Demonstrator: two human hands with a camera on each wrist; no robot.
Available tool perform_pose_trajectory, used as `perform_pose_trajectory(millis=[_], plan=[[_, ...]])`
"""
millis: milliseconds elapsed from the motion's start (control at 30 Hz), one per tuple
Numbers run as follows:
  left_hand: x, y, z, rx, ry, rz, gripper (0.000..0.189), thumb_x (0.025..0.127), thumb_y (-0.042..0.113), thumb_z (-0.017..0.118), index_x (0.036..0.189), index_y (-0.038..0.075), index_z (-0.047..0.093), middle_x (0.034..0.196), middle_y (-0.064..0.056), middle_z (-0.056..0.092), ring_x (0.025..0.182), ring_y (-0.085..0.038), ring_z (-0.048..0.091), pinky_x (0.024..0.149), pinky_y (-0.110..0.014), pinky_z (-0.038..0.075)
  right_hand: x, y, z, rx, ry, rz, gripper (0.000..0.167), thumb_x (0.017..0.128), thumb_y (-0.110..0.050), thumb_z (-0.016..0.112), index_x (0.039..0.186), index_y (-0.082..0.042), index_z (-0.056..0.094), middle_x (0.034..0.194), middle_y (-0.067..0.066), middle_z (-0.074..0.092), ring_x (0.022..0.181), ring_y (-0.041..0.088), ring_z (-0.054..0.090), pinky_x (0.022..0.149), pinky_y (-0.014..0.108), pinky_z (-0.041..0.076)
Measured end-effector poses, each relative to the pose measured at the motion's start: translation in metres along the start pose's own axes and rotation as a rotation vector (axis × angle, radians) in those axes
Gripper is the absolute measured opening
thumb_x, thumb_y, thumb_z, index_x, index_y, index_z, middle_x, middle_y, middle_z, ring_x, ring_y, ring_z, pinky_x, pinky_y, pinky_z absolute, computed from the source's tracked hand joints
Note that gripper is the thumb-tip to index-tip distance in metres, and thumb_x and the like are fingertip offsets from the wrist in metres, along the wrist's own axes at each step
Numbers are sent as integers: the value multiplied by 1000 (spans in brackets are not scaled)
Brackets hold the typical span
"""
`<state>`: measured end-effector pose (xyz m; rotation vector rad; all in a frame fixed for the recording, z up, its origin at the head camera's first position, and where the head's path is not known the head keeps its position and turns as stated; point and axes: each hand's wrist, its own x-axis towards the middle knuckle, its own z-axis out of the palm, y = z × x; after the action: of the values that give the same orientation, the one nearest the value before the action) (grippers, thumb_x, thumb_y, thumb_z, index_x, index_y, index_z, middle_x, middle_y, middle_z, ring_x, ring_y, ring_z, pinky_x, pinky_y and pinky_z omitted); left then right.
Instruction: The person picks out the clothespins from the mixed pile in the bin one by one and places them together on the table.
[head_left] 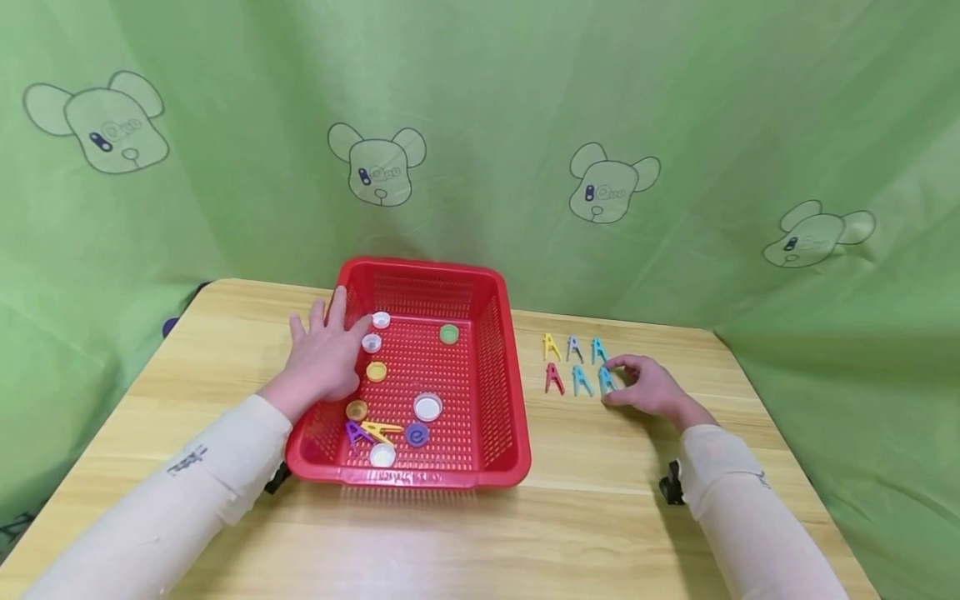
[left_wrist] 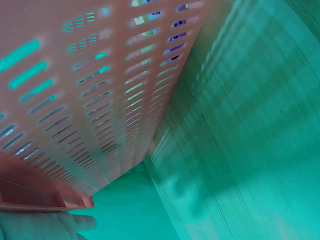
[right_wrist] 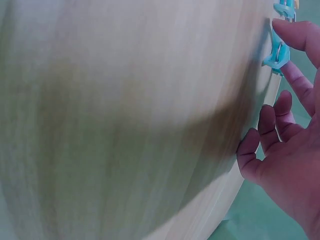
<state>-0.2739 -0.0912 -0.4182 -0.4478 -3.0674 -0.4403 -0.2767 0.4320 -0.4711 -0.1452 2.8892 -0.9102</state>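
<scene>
A red plastic basket (head_left: 517, 433) holds several round bottle caps, among them a green cap (head_left: 448, 334) and a purple cap (head_left: 417, 434). A purple clothespin (head_left: 357, 435) and a yellow clothespin (head_left: 382, 430) lie with them. My left hand (head_left: 322, 362) is spread over the basket's left rim. To the right, small clothespins stand in two rows on the table. My right hand (head_left: 648, 387) pinches the near-right blue clothespin (head_left: 606, 381) between thumb and index finger. In the right wrist view, that blue clothespin (right_wrist: 278, 52) is partly hidden; the other fingers curl loosely.
A yellow clothespin (head_left: 551, 347), a grey-blue one (head_left: 574, 348) and a blue one (head_left: 599, 350) form the back row. A red clothespin (head_left: 553, 378) and a light-blue one (head_left: 582, 380) share the front row. Green cloth (head_left: 495, 125) hangs behind the wooden table (head_left: 585, 517).
</scene>
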Motion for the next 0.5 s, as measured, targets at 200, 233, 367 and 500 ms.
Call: perform_pose_trajectory(millis=[200, 233, 367, 500], plan=[[1, 0, -1, -12, -2, 1, 92, 72, 5, 83, 153, 8, 40, 162, -28, -3, 142, -56, 2, 105, -76, -2, -2, -1, -3, -6, -13, 18, 65, 74, -23, 89, 129, -3, 62, 112, 18, 58, 99, 32, 50, 86, 45, 41], [1, 0, -1, -14, -4, 1, 92, 72, 5, 82, 153, 8, 40, 162, -28, -3, 142, -56, 2, 105, -76, -2, -2, -3, -5, -1, -12, 23, 66, 73, -22, 89, 130, -4, 61, 112, 19, 57, 100, 33, 50, 86, 45, 41], [1, 0, -2, -9, -4, 2, 91, 72, 5, 82, 153, 9, 41, 161, -29, -3, 142, -56, 2, 105, -76, -2, -4, -15, -11, 12, -5, 11, 68, 74, -22, 89, 132, -3, 60, 120, 24, 55, 105, 38, 50, 89, 50, 42], [2, 1, -1, -3, -9, -2, 90, 73, 5, 82, 153, 9, 41, 161, -29, -2, 142, -56, 2, 105, -76, -2, -3, -31, -16, 11, 13, -49, 66, 75, -19, 88, 132, -2, 59, 127, 25, 55, 110, 42, 49, 90, 54, 42]])
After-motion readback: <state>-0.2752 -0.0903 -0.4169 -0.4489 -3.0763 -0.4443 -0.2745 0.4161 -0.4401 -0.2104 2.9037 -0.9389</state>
